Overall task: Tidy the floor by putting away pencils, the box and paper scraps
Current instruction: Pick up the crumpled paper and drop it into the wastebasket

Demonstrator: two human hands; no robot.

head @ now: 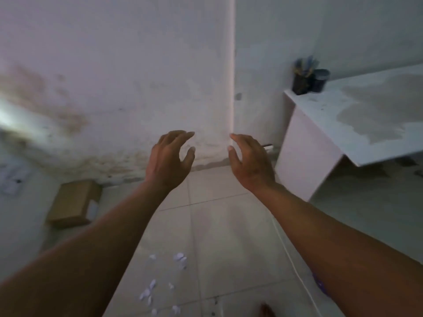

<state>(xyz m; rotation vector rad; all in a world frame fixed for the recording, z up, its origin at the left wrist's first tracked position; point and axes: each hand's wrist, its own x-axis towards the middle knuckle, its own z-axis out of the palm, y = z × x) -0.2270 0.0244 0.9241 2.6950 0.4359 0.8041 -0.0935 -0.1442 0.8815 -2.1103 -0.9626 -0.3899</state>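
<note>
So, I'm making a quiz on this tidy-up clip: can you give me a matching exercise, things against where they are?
Things:
1. cardboard box
2. paper scraps
3. pencil cups
4. left hand

Places:
A. on the white desk's corner
B. raised, empty, fingers spread
C. floor by the stained wall
D. floor tiles between the forearms

Pairs: 1-C, 2-D, 3-A, 4-B

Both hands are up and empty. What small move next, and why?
Probably lower the left hand toward the cardboard box by the wall: it lies on that side, unobstructed, while the paper scraps sit underfoot. The right hand holds nothing either.
</note>
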